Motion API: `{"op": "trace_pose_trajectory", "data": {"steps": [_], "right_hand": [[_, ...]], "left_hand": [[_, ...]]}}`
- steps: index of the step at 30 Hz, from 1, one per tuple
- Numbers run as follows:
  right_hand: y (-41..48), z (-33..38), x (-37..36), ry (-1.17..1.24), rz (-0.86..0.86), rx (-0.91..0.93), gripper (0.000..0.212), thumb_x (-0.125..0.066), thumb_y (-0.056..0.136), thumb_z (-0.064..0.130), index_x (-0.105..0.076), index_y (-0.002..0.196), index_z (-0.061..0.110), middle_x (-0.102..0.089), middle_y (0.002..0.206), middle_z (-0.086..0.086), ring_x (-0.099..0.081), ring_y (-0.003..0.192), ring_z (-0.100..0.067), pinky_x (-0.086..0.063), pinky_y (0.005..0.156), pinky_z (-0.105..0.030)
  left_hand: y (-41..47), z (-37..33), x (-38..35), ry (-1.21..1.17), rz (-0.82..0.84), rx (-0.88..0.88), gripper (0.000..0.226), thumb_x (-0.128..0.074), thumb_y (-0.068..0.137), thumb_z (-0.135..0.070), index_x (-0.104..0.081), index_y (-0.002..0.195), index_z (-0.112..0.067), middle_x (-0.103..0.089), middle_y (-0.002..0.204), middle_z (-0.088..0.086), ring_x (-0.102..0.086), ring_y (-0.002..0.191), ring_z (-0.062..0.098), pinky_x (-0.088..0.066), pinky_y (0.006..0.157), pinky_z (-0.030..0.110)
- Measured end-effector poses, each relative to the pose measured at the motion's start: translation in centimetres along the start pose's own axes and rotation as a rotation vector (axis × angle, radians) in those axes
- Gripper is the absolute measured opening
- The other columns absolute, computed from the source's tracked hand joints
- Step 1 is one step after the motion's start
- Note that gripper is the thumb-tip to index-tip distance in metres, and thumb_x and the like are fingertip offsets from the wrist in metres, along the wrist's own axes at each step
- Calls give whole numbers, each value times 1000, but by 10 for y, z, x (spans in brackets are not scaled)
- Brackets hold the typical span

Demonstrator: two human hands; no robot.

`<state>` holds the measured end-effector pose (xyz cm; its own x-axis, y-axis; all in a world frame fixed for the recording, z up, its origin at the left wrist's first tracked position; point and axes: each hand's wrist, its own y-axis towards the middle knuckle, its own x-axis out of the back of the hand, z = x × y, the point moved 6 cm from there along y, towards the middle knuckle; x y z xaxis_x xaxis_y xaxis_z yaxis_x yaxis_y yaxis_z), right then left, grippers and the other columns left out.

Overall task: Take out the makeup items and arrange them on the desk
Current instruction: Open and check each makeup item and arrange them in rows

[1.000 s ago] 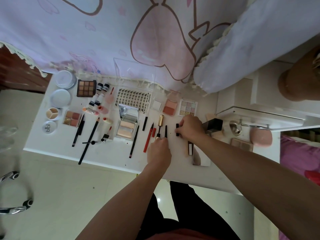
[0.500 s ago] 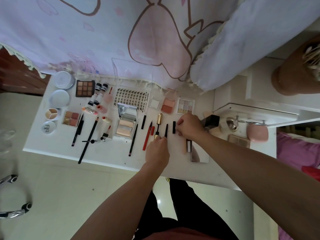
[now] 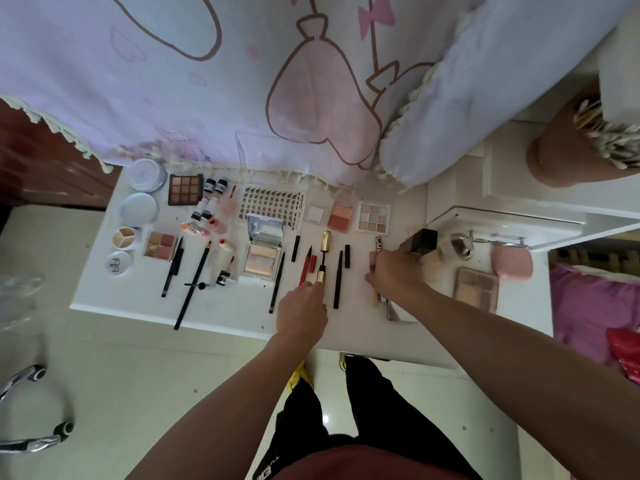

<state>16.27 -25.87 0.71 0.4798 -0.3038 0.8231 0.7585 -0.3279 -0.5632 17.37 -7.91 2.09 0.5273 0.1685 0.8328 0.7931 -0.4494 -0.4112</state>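
Left hand [image 3: 303, 313] is nearest, back up, fingers bent down, tips at the near end of the gold mascara tube [image 3: 321, 276]. Pinch or plain touch: cannot tell. The tube's long axis runs away from the person, in line with the row of pens on the white desk [image 3: 214, 306]. The black liner pen [image 3: 337, 282] lies just right of it, parallel, between the two hands.

Right hand [image 3: 398, 271] is a bit farther in, fingers curled down over the silver printed tube [image 3: 378, 244]. The tube's far end sticks out past the knuckles and it lies lengthwise like the pens. Whether the grip has closed is hidden.

Judgement: that tube is the next item to place. The right hand is the nearer one, and the free gap lies to its left, beside the liner pen.

Farther back are the black box [image 3: 420, 240] and the pastel eyeshadow palette [image 3: 373, 218]. The clear acrylic box [image 3: 270, 150] sits against the curtain.
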Motion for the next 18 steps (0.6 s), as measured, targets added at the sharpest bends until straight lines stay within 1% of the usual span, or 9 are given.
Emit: {"op": "trace_pose_trajectory", "data": {"steps": [4, 7, 8, 10, 12, 13, 15, 16, 18], "right_hand": [[2, 3, 2, -28, -15, -24, 13, -57, 92, 22, -63, 97, 12, -52, 73, -2, -56, 71, -23, -36, 50, -25], [0, 6, 6, -58, -29, -31, 12, -55, 93, 19, -63, 98, 10, -64, 89, -8, -59, 78, -25, -43, 58, -27], [-1, 7, 6, -53, -35, -31, 11, -55, 93, 19, -62, 96, 10, -63, 89, -8, -58, 78, -26, -45, 61, -28], [-2, 7, 6, -16, -47, -55, 10, -55, 92, 20, -57, 89, 12, -55, 76, -4, -54, 71, -23, -45, 59, -27], [-3, 3, 5, 101, -55, -120, 21, -59, 90, 26, -51, 78, 11, -50, 65, -1, -52, 60, -19, -40, 51, -25], [-4, 0, 6, 181, -65, -157, 24, -61, 87, 30, -53, 77, 10, -52, 63, -1, -53, 57, -18, -39, 49, -24], [-11, -6, 11, 382, -82, -210, 27, -65, 84, 35, -60, 79, 9, -60, 63, -4, -59, 57, -21, -44, 49, -27], [-15, -9, 15, 497, -81, -226, 28, -66, 83, 34, -63, 77, 7, -63, 64, -5, -62, 58, -22, -47, 52, -30], [-27, -12, 27, 796, -74, -242, 27, -67, 83, 27, -66, 68, 5, -66, 60, -7, -61, 54, -20, -47, 51, -29]], "left_hand": [[-7, 15, 8, -7, -44, 13, 16, -57, 93, -17, -62, 108, -14, -66, 102, -1, -61, 86, 18, -42, 70, 23], [-11, 25, 13, -8, -49, 24, 18, -58, 93, -20, -62, 110, -15, -66, 102, -1, -62, 87, 18, -44, 72, 24], [-14, 28, 15, -3, -47, 26, 19, -58, 93, -21, -62, 110, -15, -66, 102, -1, -61, 87, 18, -43, 72, 24], [-16, 33, 19, -1, -45, 30, 20, -57, 93, -21, -62, 111, -16, -66, 102, -2, -61, 88, 18, -42, 72, 24], [-19, 37, 25, -5, -45, 26, 21, -58, 92, -22, -62, 112, -17, -66, 103, -3, -61, 90, 17, -44, 75, 25], [-20, 39, 28, -13, -44, 24, 21, -59, 92, -22, -62, 112, -18, -66, 104, -4, -61, 92, 17, -45, 77, 26], [-21, 42, 37, -36, -35, 16, 20, -62, 90, -23, -63, 110, -20, -66, 103, -5, -60, 92, 16, -47, 78, 27], [-21, 43, 40, -54, -20, 12, 19, -63, 89, -24, -64, 108, -20, -66, 100, -5, -60, 91, 16, -48, 78, 28], [-20, 42, 48, -130, 9, 1, 17, -67, 86, -25, -66, 102, -19, -67, 92, -6, -60, 86, 14, -52, 78, 30]]}}
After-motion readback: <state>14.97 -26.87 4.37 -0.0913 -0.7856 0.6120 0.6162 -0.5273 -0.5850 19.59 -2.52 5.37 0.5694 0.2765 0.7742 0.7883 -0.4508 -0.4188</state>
